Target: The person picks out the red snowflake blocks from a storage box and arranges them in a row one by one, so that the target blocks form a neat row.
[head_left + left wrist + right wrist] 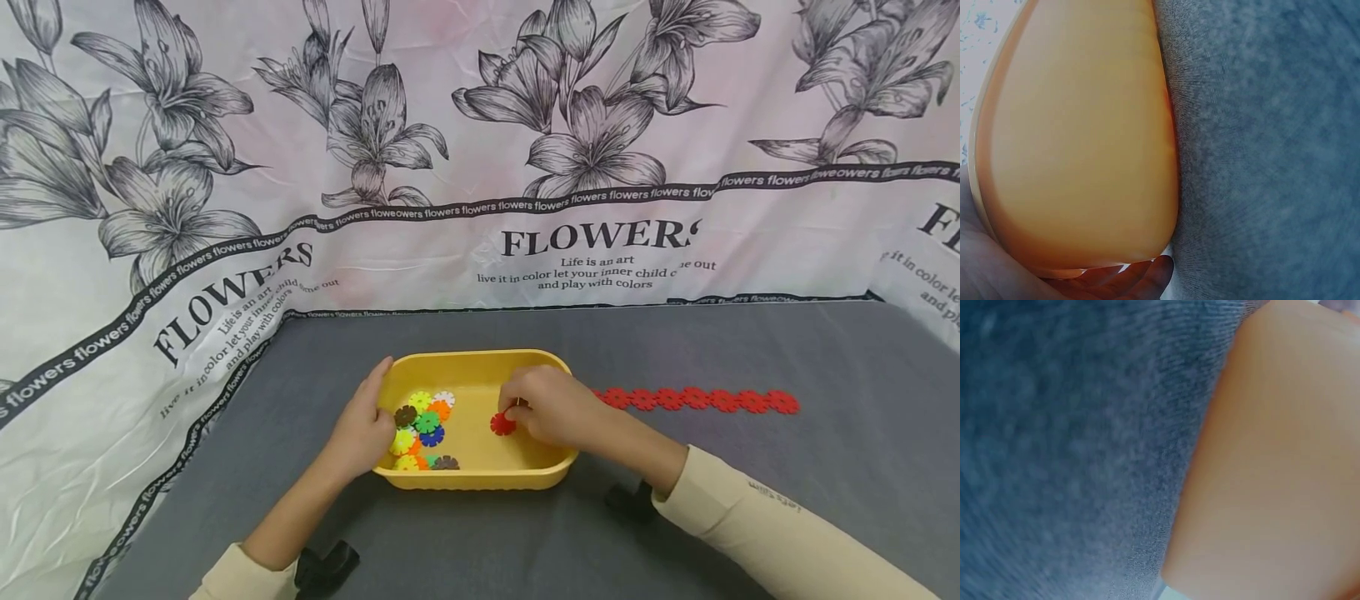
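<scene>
A yellow plastic tray [480,480] stands on the grey cloth. My left hand [364,429] grips its left end, with the thumb at the rim; in the left wrist view, fingers [1161,275] curl around the end of the tray's outer wall [1085,137]. Over the tray's right half, my right hand [546,406] pinches a red notched plastic disc [502,424]. Several loose notched discs [427,422] in yellow, green, blue, orange, white and brown lie at the tray's left side. The right wrist view shows only the tray's outer wall [1272,456] and cloth, not the fingers.
A row of red notched discs [694,398], joined or touching, stretches rightward from behind my right hand. Grey cloth [750,475] covers the table. Behind it hangs a white flower-printed sheet [420,250]. A black object [326,568] shows beside the left sleeve.
</scene>
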The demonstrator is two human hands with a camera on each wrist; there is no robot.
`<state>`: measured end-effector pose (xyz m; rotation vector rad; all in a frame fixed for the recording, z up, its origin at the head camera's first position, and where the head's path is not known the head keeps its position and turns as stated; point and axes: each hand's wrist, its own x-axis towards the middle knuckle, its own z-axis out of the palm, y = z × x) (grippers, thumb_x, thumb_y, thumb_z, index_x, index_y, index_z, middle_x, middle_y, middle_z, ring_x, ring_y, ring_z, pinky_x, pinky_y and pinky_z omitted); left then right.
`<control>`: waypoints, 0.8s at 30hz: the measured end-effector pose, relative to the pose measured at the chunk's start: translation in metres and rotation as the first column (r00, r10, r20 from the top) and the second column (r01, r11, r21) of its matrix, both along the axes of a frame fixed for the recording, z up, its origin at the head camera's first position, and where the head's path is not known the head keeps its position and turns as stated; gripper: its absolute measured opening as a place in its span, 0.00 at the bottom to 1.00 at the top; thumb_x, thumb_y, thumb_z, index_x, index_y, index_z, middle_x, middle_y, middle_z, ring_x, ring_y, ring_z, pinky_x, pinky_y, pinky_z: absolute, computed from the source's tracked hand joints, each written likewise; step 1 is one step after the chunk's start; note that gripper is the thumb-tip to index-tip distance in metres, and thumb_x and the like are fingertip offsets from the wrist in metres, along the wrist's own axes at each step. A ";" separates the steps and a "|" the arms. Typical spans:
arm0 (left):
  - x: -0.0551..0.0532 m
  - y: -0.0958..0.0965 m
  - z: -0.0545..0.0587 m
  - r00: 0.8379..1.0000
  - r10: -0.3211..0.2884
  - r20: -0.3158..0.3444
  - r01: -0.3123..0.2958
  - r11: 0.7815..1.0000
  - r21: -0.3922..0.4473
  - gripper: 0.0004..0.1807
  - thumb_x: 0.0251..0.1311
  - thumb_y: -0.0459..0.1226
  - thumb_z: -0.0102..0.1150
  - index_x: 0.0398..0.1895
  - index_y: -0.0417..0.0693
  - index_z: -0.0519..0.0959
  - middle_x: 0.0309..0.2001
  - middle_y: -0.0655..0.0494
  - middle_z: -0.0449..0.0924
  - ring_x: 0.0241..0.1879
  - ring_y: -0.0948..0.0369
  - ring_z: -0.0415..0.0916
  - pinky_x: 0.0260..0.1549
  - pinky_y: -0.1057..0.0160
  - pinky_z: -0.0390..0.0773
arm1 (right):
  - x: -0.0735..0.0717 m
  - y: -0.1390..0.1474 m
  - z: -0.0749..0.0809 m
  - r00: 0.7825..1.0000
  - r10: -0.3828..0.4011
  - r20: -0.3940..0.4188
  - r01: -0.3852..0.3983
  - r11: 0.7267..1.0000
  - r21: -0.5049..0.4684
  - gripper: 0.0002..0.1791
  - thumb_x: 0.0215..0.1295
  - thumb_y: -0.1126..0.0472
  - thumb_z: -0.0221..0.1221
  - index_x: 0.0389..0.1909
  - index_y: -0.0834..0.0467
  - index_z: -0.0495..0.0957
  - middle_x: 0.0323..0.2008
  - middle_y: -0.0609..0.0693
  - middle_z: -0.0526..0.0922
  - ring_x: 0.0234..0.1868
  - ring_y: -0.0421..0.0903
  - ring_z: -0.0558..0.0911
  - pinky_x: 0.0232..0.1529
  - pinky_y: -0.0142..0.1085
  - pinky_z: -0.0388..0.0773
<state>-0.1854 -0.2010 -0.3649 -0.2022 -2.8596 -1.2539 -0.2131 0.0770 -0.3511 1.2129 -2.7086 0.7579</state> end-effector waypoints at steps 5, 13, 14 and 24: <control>-0.001 0.000 0.000 1.000 0.002 -0.002 -0.002 1.000 0.004 0.41 0.59 0.22 0.39 0.79 0.38 0.47 0.75 0.35 0.51 0.71 0.40 0.57 0.67 0.39 0.56 | -0.001 0.001 0.001 1.000 -0.006 0.011 0.007 0.999 -0.046 0.05 0.58 0.71 0.68 0.32 0.58 0.86 0.28 0.43 0.83 0.31 0.41 0.78 0.37 0.32 0.80; 0.000 0.000 -0.001 1.000 0.000 -0.006 0.000 1.000 0.012 0.41 0.58 0.23 0.38 0.79 0.37 0.47 0.74 0.33 0.53 0.69 0.40 0.59 0.66 0.39 0.58 | -0.001 0.002 0.003 0.997 -0.031 0.075 0.039 0.994 -0.106 0.08 0.57 0.72 0.69 0.30 0.56 0.84 0.26 0.40 0.81 0.28 0.40 0.76 0.32 0.30 0.79; 0.000 0.000 -0.001 1.000 -0.003 -0.014 0.003 1.000 0.012 0.41 0.58 0.22 0.38 0.79 0.36 0.47 0.74 0.33 0.53 0.68 0.40 0.59 0.66 0.38 0.59 | -0.001 0.002 0.003 0.996 -0.027 0.081 0.036 0.993 -0.113 0.08 0.57 0.72 0.69 0.29 0.56 0.84 0.25 0.40 0.80 0.28 0.40 0.76 0.31 0.30 0.78; 0.002 0.000 -0.001 1.000 -0.011 -0.028 0.012 1.000 0.019 0.41 0.58 0.22 0.37 0.79 0.35 0.47 0.73 0.32 0.53 0.68 0.39 0.59 0.65 0.37 0.59 | -0.002 0.008 0.010 0.986 -0.016 0.163 0.042 0.987 -0.156 0.07 0.57 0.72 0.69 0.29 0.56 0.86 0.27 0.40 0.85 0.29 0.39 0.77 0.32 0.31 0.79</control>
